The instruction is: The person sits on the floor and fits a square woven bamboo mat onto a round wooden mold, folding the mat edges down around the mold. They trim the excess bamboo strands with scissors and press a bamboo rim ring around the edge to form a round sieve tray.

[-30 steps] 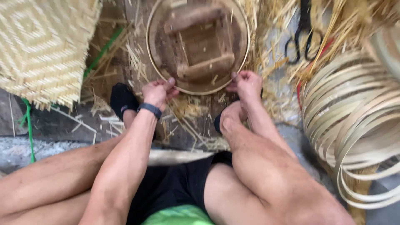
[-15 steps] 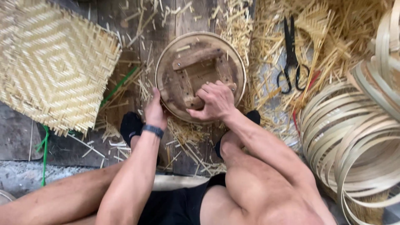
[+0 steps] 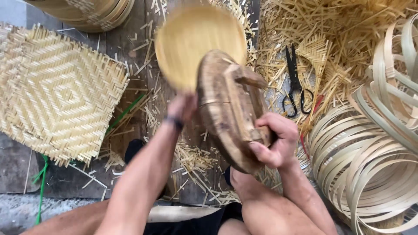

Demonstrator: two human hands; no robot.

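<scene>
1. Your right hand (image 3: 274,141) is clamped on the rim of the wooden form (image 3: 230,109), thumb on the near face and fingers curled round the edge.
2. The form is lifted off the floor (image 3: 19,167) and tilted on edge, with its dark round face towards you and a wooden crossbar showing on its right side.
3. Your left hand (image 3: 183,109) is blurred. It seems to be closed on the left edge of the form, below the bamboo tray (image 3: 196,39), but you cannot tell the grip for sure.
4. The tray is a pale round dish, also blurred, held up just behind the form and touching or overlapping its top.
5. A square woven mat (image 3: 56,93) lies flat on the floor to the left.
6. Black scissors (image 3: 295,85) lie on the straw (image 3: 344,39) to the right.
7. Coiled bamboo strips (image 3: 374,148) fill the right edge.
</scene>
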